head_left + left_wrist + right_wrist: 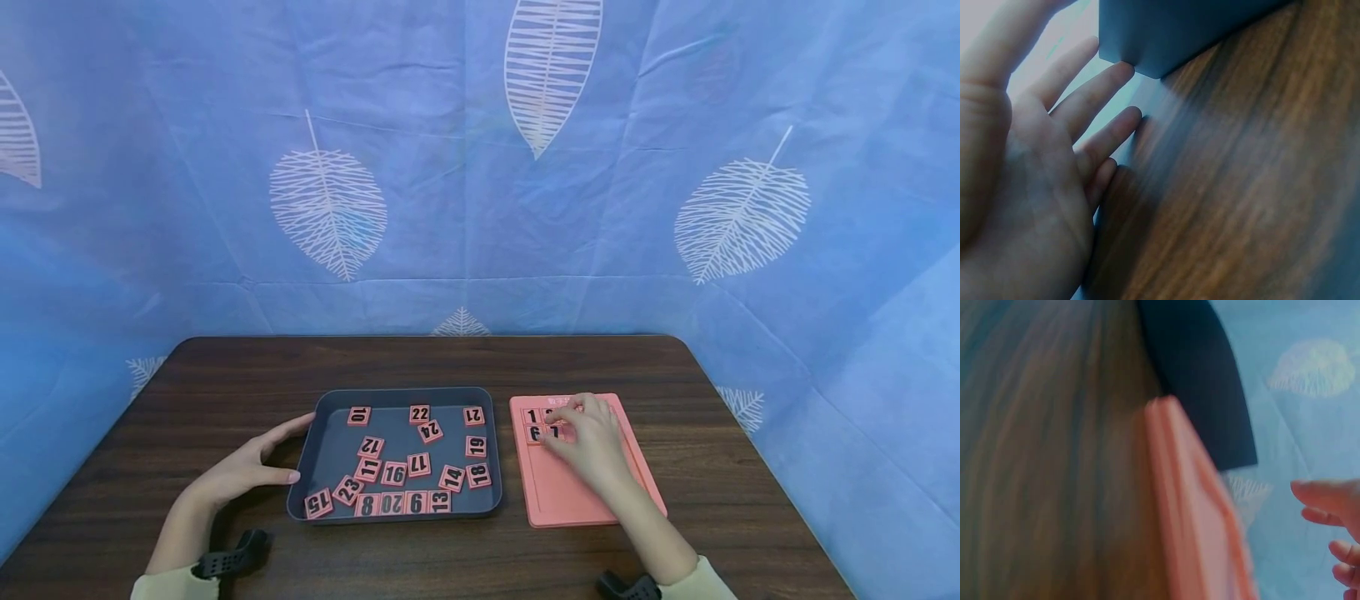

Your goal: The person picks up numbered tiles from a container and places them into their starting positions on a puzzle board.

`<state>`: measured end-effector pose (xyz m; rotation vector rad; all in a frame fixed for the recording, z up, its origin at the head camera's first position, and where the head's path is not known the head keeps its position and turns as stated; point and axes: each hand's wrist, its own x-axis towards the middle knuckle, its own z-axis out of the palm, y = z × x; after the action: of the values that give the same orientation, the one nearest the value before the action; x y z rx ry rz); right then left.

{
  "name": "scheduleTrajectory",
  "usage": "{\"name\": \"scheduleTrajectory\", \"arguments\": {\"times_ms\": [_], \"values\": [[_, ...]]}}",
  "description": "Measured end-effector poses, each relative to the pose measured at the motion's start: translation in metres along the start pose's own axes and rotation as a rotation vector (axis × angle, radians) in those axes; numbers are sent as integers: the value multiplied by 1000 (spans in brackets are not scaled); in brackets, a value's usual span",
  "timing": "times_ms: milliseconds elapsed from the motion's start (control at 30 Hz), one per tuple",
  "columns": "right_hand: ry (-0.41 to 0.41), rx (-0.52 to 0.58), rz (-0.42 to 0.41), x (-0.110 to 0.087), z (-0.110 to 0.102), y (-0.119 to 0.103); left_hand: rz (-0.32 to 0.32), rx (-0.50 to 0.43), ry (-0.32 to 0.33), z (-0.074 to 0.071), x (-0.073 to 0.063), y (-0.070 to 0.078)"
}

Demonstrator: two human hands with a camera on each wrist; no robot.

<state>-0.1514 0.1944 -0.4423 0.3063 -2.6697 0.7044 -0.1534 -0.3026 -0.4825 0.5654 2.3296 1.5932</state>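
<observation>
My left hand rests at the left side of a dark grey tray, its fingers spread. In the left wrist view the fingertips are right at the tray's outer wall. Several pink tiles with black numbers, such as tile 16 and tile 22, lie scattered in the tray. My right hand is over the upper part of a pink board, thumb and index finger apart around tile 7. Tile 1 and tile 6 sit to its left; the hand hides part of the top row.
The tray and board stand side by side on a dark wooden table, with a strip of wood between them. A blue cloth with white leaf prints hangs behind the table. Black bands are worn on both wrists.
</observation>
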Motion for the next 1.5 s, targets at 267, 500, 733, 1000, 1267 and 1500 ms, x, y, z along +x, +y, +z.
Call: {"name": "scheduleTrajectory", "arguments": {"times_ms": [267,500,733,1000,1267,1500], "values": [[-53,65,-182,10,-2,-36,10,3,0,0,1,-1],[-136,117,-385,17,9,-65,3,4,6,0,0,-1],[-279,95,-533,22,23,-90,-1,-1,0,1,0,1],[-401,66,-693,31,49,-116,-8,8,5,2,-1,3],[-479,-34,-843,38,80,-142,-13,9,4,1,-1,4],[-549,-96,-905,40,96,-155,-1,18,-1,0,0,2]]}}
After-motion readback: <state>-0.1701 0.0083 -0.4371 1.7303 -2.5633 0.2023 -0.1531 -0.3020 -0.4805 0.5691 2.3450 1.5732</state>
